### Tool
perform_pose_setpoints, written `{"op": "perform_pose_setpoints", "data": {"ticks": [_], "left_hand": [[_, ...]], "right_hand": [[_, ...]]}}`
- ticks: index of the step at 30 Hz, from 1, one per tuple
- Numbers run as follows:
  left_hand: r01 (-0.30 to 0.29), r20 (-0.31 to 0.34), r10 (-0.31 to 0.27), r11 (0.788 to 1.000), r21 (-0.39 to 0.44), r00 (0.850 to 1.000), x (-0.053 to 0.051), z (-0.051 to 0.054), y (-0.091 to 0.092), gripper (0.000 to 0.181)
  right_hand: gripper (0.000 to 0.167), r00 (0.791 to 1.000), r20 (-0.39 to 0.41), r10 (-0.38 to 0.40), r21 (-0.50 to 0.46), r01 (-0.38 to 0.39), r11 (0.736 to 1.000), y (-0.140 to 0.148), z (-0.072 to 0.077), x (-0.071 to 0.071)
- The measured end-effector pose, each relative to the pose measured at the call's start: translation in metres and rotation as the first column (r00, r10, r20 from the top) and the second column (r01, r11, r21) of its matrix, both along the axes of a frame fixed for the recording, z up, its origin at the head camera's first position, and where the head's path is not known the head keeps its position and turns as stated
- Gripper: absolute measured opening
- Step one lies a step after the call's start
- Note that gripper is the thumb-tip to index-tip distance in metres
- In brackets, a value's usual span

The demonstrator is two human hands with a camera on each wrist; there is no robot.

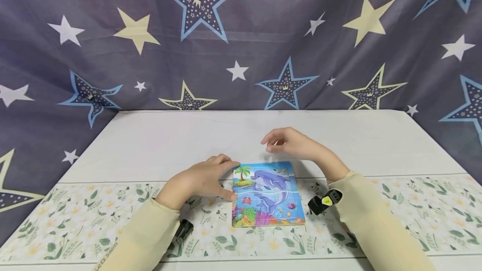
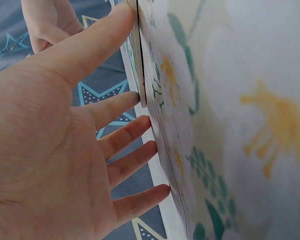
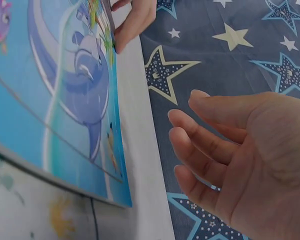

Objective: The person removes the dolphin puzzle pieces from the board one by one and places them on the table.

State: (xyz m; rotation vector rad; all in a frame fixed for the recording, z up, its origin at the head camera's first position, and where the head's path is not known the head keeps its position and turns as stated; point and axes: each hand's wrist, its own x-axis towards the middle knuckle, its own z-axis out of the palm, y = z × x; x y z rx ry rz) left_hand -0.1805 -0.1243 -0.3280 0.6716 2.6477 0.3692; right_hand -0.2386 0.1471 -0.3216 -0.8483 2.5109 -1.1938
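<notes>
On one table (image 1: 188, 137): one dolphin puzzle (image 1: 268, 195); left grip (image 1: 208, 177) spread, touching its left edge; right grip (image 1: 294, 142) loosely curled, apart.

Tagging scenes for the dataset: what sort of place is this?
Probably an improvised indoor filming corner: star-printed cloth screens the back and sides, a white, floral-banded table cover spreads in front, with a dolphin picture board on it.

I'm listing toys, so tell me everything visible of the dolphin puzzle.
The puzzle is a thin, roughly square board, perhaps wood or card, printed with purple dolphins, a palm tree, a crab and coral on blue. Fine seams cross the apparently complete picture. It lies flat on the table. The left hand touches its left edge; the right hand is off it.
</notes>
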Motion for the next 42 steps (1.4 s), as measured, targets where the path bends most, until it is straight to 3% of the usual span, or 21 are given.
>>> {"op": "perform_pose_setpoints", "data": {"ticks": [8,20,42], "left_hand": [[-0.003,-0.001,0.003,1.0,-0.005,1.0,0.0,0.001,0.0,0.088],[0.0,-0.008,0.0,1.0,-0.005,1.0,0.0,0.002,-0.001,0.089],[-0.003,0.01,0.003,1.0,-0.006,1.0,0.0,0.002,0.0,0.087]], "right_hand": [[0.02,0.997,0.004,0.074,0.065,-0.074,0.995,-0.012,0.0,0.007],[0.017,0.987,0.074,0.144,0.138,-0.153,0.979,-0.025,-0.008,0.01],[0.03,0.971,0.05,0.232,0.262,-0.237,0.936,-0.033,-0.011,0.019]]}}
